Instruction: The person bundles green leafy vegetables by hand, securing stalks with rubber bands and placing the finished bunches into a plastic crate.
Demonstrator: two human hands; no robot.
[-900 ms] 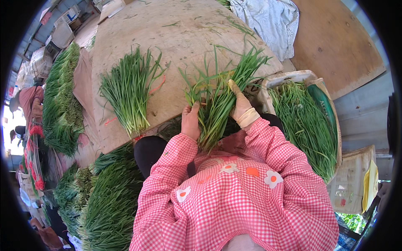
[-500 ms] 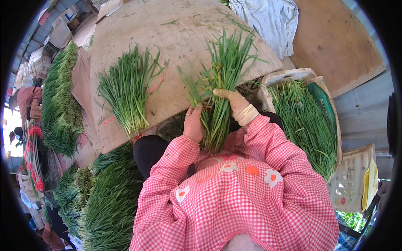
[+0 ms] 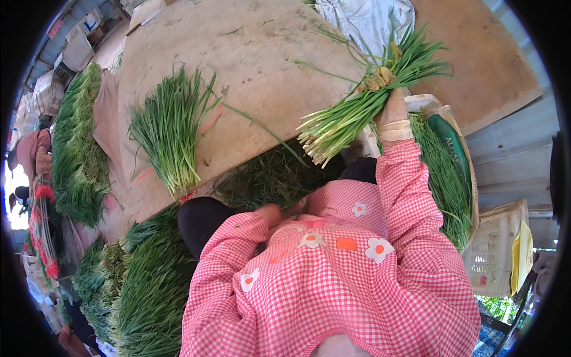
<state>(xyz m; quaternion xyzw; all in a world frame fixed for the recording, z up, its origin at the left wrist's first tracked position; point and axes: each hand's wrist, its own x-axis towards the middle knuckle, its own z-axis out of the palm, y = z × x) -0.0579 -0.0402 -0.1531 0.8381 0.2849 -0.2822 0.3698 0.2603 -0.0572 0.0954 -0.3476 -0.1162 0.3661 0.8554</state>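
In the head view, the right hand, fingers closed around the bunch of greens, has swung it rightward over the edge of the table. The blurred left hand has dropped near the apron; I cannot tell its opening or grip.

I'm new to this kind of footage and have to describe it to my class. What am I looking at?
There's no machine here, just a person's two hands. The view is from a wide camera worn on the head, looking down, so straight edges bend. The right hand holds up a bunch of long green leaves with pale stems. The left hand is low by the checked apron, too blurred to tell what it holds. On the wooden board lies another green bunch.
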